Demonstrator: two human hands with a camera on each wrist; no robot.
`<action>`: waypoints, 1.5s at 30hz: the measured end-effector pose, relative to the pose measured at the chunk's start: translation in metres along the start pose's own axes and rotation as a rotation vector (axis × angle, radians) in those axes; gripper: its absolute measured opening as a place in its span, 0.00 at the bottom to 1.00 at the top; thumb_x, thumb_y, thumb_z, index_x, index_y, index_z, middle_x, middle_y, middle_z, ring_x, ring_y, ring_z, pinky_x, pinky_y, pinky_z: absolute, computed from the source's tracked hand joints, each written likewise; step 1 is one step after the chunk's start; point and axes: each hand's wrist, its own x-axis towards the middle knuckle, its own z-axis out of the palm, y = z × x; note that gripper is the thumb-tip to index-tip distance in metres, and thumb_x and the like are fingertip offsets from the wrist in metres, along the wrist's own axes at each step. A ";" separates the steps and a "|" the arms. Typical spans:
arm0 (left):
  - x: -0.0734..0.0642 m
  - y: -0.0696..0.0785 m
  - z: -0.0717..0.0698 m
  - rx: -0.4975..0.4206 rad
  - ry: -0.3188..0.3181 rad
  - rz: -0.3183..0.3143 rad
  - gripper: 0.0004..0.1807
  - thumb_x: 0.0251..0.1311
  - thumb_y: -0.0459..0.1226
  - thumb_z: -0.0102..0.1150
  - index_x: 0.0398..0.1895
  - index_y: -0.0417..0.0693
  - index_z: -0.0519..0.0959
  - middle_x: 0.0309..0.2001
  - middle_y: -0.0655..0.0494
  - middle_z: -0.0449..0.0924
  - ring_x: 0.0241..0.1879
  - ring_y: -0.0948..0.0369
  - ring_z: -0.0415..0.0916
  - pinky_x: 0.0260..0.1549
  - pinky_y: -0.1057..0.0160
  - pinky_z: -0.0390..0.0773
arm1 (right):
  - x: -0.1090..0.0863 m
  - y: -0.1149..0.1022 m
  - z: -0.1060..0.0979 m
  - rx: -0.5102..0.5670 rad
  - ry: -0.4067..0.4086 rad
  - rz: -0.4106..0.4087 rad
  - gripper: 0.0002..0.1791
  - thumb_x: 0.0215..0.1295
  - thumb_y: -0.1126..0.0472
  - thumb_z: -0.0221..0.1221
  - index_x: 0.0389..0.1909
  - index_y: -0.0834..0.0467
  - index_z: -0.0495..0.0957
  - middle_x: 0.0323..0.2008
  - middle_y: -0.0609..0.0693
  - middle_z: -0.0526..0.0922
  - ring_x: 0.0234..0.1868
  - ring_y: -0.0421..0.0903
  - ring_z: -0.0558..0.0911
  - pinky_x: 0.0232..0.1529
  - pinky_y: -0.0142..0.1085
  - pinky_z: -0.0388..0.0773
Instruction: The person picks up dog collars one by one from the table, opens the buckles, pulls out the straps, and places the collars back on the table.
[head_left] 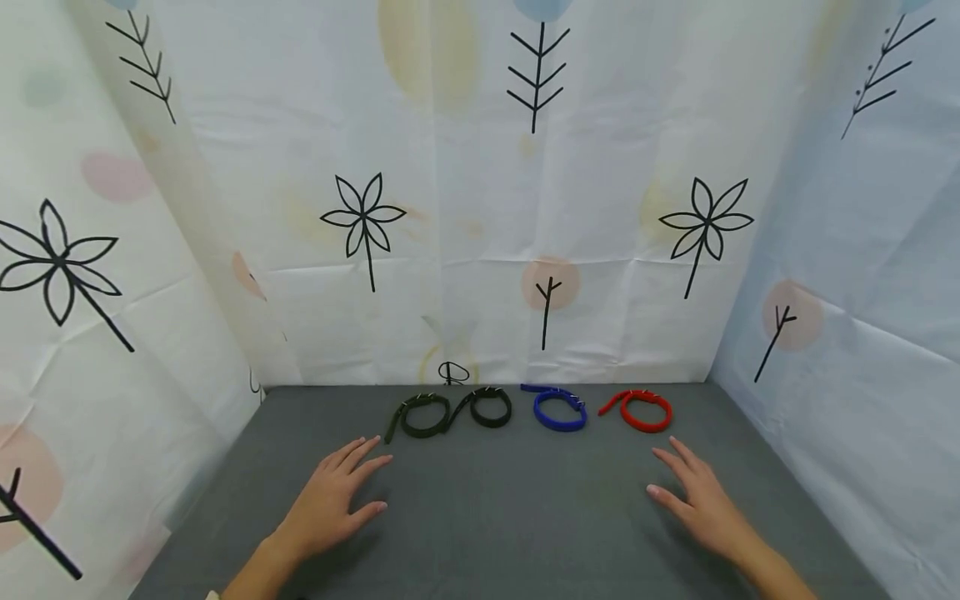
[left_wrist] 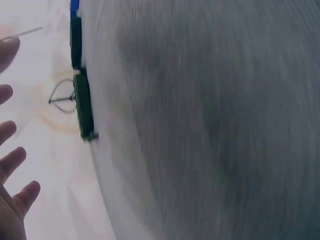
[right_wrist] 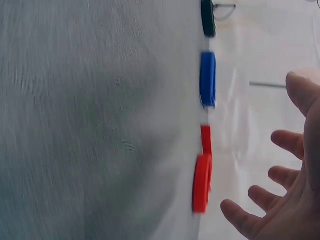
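Observation:
Several buckled collars, each curled into a ring with a loose tail, lie in a row along the far side of the grey table. From left to right in the head view come a dark green collar [head_left: 424, 432], a darker, near-black one [head_left: 491, 422], a blue collar [head_left: 560, 425] and a red collar [head_left: 647, 426]. My left hand [head_left: 330, 500], fingers spread, hovers in front of the dark green collar and holds nothing. On the other side my right hand [head_left: 705, 504] is spread too, with its fingertips short of the red collar [right_wrist: 202, 184].
Beneath the hands spreads the grey table [head_left: 517, 517]. A white cloth [head_left: 465, 167] printed with flowers and twigs hangs behind it and along both sides, meeting the table's far edge just beyond the collars.

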 end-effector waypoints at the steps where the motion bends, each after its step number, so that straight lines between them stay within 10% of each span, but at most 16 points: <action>1: 0.001 0.003 0.003 -0.013 0.004 -0.004 0.33 0.51 0.48 0.72 0.62 0.53 0.76 0.68 0.47 0.66 0.64 0.43 0.63 0.54 0.35 0.62 | 0.000 -0.003 0.004 0.008 0.005 0.000 0.31 0.65 0.54 0.63 0.64 0.66 0.69 0.67 0.71 0.58 0.63 0.73 0.59 0.51 0.70 0.59; 14: 0.015 0.047 0.032 -0.354 0.141 -0.102 0.24 0.57 0.34 0.68 0.57 0.56 0.77 0.62 0.53 0.73 0.61 0.54 0.70 0.49 0.45 0.73 | 0.003 -0.031 0.045 0.106 0.018 0.004 0.32 0.64 0.53 0.64 0.65 0.61 0.68 0.67 0.66 0.62 0.65 0.68 0.62 0.55 0.67 0.61; 27: 0.037 0.073 0.067 -0.450 0.365 -0.098 0.15 0.56 0.29 0.66 0.47 0.46 0.82 0.54 0.50 0.79 0.54 0.53 0.75 0.52 0.63 0.70 | 0.021 -0.051 0.082 0.264 0.136 -0.010 0.29 0.60 0.63 0.67 0.62 0.60 0.71 0.59 0.59 0.74 0.58 0.58 0.74 0.46 0.47 0.78; 36: 0.059 0.090 0.079 -0.532 0.493 -0.278 0.12 0.57 0.26 0.64 0.43 0.43 0.82 0.56 0.50 0.78 0.56 0.54 0.75 0.52 0.57 0.72 | 0.048 -0.064 0.104 0.412 0.196 -0.026 0.25 0.58 0.68 0.67 0.58 0.61 0.75 0.54 0.58 0.78 0.54 0.55 0.77 0.46 0.45 0.78; 45: 0.091 0.089 0.098 -0.600 0.412 -0.525 0.15 0.57 0.27 0.64 0.48 0.42 0.81 0.58 0.44 0.76 0.59 0.48 0.71 0.53 0.44 0.70 | 0.079 -0.073 0.118 0.459 0.154 0.072 0.24 0.62 0.67 0.64 0.60 0.61 0.74 0.55 0.59 0.77 0.55 0.55 0.78 0.49 0.47 0.77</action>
